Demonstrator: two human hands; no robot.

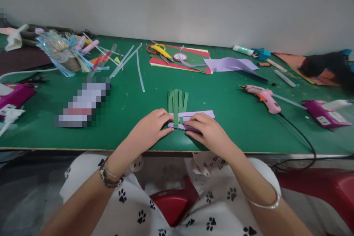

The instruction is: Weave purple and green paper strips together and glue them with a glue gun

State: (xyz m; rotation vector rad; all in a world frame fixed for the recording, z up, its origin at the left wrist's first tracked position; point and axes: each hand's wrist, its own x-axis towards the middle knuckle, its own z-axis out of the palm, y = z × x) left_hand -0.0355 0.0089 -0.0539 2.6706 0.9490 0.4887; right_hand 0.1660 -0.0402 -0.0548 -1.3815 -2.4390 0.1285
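Green paper strips point(177, 103) stand crosswise through lilac paper strips point(206, 114) in a small weave on the table, near its front edge. My left hand point(153, 125) pinches the weave's left end, thumb below and fingers above. From the right, my right hand point(207, 129) has its fingers closed over the lilac strips, with the thumb at the lower strip. The fingers hide part of the crossings. Above the weave, the green ends stick up loose and slightly fanned.
A pink glue gun point(262, 97) lies to the right, its cord hanging over the table edge. Yellow scissors point(160, 51) and a tape roll point(180, 56) rest on coloured paper sheets point(190, 68). Clear glue sticks point(140, 72), a blurred-out device point(84, 103) and purple power strips point(326, 114) lie around.
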